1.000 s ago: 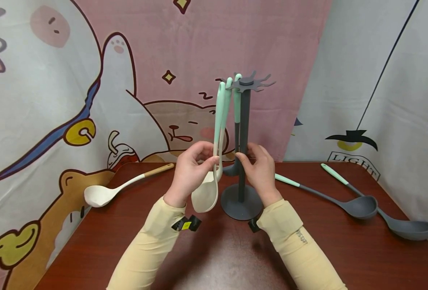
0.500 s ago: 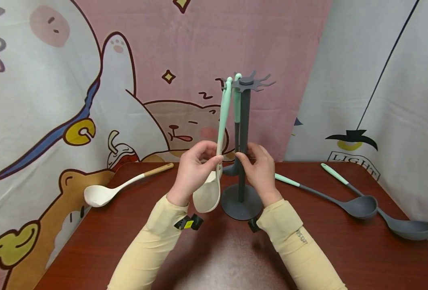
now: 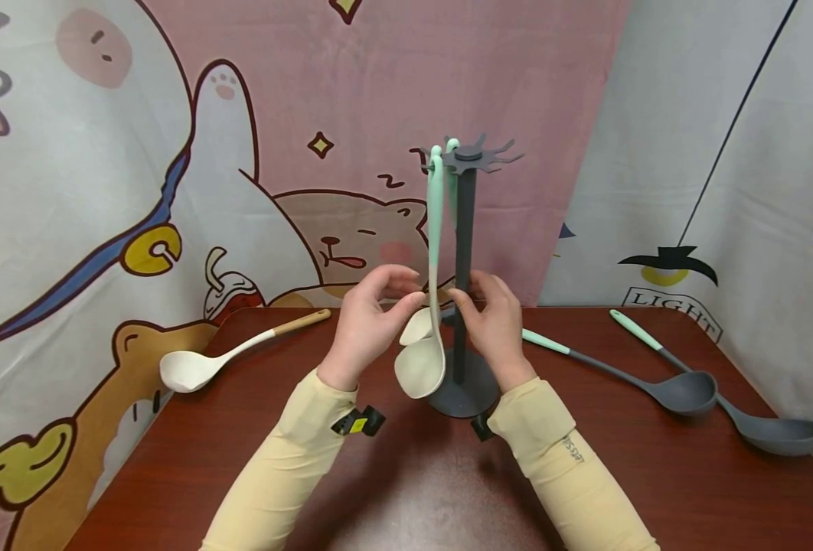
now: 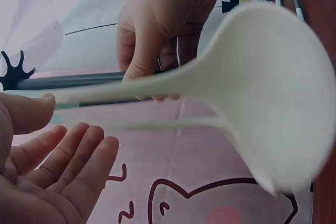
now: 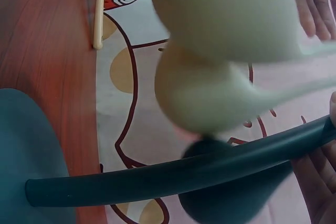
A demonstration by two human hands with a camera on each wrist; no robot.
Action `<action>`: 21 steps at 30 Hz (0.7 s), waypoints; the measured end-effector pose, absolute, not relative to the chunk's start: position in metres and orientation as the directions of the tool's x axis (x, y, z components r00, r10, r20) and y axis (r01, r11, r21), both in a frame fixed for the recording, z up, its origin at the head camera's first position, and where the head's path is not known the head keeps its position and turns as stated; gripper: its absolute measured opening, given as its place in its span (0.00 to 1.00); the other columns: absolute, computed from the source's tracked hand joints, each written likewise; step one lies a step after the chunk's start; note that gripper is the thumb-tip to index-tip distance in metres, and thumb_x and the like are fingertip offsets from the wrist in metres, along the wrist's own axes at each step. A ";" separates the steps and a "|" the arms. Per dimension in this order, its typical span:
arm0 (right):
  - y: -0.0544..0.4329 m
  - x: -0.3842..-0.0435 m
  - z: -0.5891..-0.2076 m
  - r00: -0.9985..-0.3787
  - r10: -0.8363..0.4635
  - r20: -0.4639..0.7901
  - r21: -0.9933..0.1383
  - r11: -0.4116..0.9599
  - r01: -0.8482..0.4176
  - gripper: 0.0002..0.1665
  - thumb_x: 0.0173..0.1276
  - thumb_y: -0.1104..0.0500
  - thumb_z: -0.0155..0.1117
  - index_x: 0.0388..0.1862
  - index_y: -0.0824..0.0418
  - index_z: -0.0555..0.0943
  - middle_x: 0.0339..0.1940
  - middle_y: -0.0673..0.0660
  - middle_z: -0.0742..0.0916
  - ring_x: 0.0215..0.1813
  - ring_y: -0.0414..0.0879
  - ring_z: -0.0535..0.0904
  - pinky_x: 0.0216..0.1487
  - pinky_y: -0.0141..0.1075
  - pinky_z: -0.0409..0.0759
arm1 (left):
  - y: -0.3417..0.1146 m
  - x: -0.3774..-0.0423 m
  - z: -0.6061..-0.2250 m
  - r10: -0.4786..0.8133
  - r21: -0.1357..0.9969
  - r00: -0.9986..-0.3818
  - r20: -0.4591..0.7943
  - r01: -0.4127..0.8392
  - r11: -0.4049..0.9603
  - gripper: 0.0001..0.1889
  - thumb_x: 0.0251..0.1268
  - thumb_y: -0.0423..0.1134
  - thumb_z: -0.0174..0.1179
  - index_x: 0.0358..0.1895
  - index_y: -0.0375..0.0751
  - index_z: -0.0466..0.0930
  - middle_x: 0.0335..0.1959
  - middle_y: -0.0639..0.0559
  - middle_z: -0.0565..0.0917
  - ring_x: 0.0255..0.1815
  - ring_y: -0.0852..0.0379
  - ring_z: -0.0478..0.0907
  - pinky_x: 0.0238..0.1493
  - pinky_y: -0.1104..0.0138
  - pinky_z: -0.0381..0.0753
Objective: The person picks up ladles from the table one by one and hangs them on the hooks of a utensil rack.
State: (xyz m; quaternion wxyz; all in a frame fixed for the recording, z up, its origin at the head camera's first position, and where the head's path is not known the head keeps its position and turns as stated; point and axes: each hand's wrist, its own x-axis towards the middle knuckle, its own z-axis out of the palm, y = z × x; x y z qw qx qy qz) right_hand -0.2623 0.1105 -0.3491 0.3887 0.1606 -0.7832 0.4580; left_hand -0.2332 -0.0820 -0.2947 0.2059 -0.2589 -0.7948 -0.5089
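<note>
A cream ladle (image 3: pixel 420 369) with a mint handle hangs from a hook of the dark grey utensil stand (image 3: pixel 465 229). Behind it hang a second cream ladle (image 3: pixel 416 327) and a dark grey utensil (image 3: pixel 450 316), mostly hidden by the pole. My left hand (image 3: pixel 373 321) is just left of the front ladle's handle, thumb and fingers spread apart; in the left wrist view its open fingers (image 4: pixel 79 166) hold nothing. On the pole's right side, my right hand (image 3: pixel 493 325) grips the pole between thumb and fingers. The right wrist view shows both cream bowls (image 5: pixel 226 14) beside the pole.
A white ladle with a wooden-coloured handle (image 3: pixel 241 353) lies at the table's left. Two dark grey ladles with mint handles, a nearer one (image 3: pixel 682 392) and an outer one (image 3: pixel 778 436), lie at the right. A cartoon-printed cloth (image 3: pixel 517 92) stands behind the table.
My left hand has brought the front ladle rightward to the stand's hook and let it go. The ladle has swung right and now hangs freely. My right hand stays on the pole.
</note>
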 end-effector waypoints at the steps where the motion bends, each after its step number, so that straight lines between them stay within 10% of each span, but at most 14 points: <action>1: 0.111 -0.262 -0.349 -0.647 0.104 0.755 -0.592 0.531 -0.606 0.13 0.65 0.58 0.72 0.44 0.64 0.83 0.36 0.59 0.84 0.38 0.50 0.83 0.40 0.43 0.82 | -0.083 -0.233 -0.295 0.197 0.705 -0.784 0.589 0.618 0.350 0.13 0.66 0.37 0.66 0.52 0.41 0.81 0.42 0.52 0.86 0.42 0.58 0.82 0.48 0.58 0.82; 21: 0.112 -0.262 -0.350 -0.638 0.095 0.764 -0.585 0.521 -0.622 0.12 0.65 0.58 0.72 0.43 0.63 0.83 0.36 0.58 0.83 0.38 0.49 0.82 0.39 0.42 0.82 | -0.112 -0.249 -0.326 0.151 0.668 -0.822 0.549 0.541 0.511 0.33 0.71 0.45 0.61 0.74 0.38 0.62 0.61 0.39 0.78 0.62 0.46 0.75 0.59 0.50 0.74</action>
